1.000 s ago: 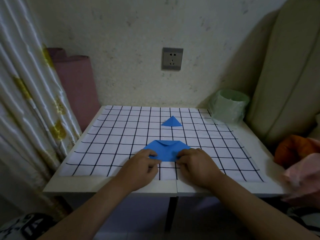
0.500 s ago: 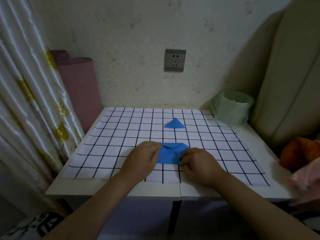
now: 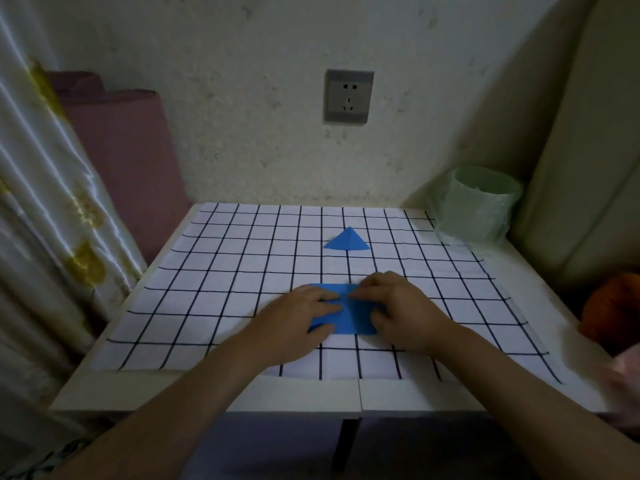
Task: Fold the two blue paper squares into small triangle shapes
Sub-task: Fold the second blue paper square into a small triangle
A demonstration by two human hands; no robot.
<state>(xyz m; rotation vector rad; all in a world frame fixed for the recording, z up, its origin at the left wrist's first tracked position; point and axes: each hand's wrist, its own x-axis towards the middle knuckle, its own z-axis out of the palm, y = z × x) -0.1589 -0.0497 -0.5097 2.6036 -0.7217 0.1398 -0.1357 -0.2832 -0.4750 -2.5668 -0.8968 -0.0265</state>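
Left hand lies palm-down on left half of the blue paper, fingers fairly straight, pressing it flat against the grid sheet, thumb at the paper's near-left corner. Not gripping anything, just pushing down. Right hand covers the right half, fingers bent, tips on the paper near its middle line, almost meeting the left fingertips. Cannot tell if they pinch a flap or only press. Paper partly folded, flat-topped with a narrower near edge, sits near the front-centre of the sheet, mostly hidden under both hands.

Finished triangle lies flat farther back on the sheet, point toward the wall, well apart from the hands. Sheet covers most of the white tabletop.

Pale green tub on the back-right corner of the tabletop, off the sheet. Socket on the wall behind. Curtain at left, pink roll leaning beside it. Orange thing at right, beyond the tabletop edge.
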